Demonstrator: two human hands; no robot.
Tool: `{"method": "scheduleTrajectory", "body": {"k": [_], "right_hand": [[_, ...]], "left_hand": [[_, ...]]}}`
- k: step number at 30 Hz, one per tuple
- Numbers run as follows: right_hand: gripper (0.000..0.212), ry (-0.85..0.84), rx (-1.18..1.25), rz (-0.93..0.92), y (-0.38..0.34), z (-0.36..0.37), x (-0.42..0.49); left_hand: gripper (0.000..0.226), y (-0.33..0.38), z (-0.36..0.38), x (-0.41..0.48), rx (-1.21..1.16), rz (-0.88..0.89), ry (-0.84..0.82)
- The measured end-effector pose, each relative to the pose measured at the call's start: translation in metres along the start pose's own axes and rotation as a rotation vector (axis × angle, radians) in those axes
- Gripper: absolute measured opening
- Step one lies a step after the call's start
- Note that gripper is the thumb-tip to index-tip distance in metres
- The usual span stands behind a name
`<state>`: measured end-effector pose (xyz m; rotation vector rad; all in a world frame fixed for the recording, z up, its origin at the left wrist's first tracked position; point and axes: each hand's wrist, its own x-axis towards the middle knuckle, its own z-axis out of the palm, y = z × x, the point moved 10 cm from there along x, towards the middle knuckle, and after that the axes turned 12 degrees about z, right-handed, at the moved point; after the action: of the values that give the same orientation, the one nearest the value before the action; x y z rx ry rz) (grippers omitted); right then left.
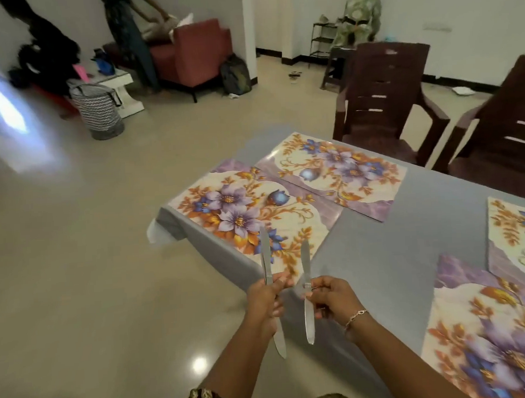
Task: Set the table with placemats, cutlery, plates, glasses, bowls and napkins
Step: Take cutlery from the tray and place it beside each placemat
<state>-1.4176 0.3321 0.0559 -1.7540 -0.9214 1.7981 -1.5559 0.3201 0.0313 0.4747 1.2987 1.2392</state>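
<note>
My left hand (265, 302) grips one table knife (266, 253), its blade pointing away over the nearest floral placemat (225, 207). My right hand (332, 298) pinches a second knife (309, 318) at its middle, close beside the first. Both hands hover over the near left edge of the grey table (409, 236). A second floral placemat (339, 170) lies beyond the first. Two more placemats sit at the right, one near (490, 339) and one further (518, 234). No plates, glasses, bowls or napkins show.
Two dark brown plastic chairs (384, 101) (507, 137) stand at the table's far side. Beyond are a red sofa (196, 53), a patterned laundry basket (98, 110), a small white table (118, 84) and two people at the back. Beige floor lies to the left.
</note>
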Motion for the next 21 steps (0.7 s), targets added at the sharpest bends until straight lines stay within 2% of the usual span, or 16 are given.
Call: {"method": "scheduleTrajectory", "body": {"k": [4,9,14,16,21], "right_hand": [[0.011,0.072,0.016,-0.020,-0.023,0.019,0.028],[0.014,0.245,0.241,-0.036,-0.043,0.020,0.071],[0.025,0.554,0.114,-0.052,-0.053,-0.004,0.114],[0.026,0.614,0.094,-0.029,-0.055,-0.008,0.116],[0.010,0.758,0.104,-0.003,-0.056,-0.020,0.119]], "left_hand": [[0.011,0.022,-0.032,0.024,-0.045,-0.001,0.059],[0.006,0.043,-0.056,0.069,-0.038,0.002,0.069],[0.018,0.066,-0.053,0.141,0.073,-0.039,0.004],[0.016,0.074,-0.048,0.159,0.134,-0.061,0.000],[0.013,0.085,-0.003,0.210,0.145,-0.130,-0.118]]}}
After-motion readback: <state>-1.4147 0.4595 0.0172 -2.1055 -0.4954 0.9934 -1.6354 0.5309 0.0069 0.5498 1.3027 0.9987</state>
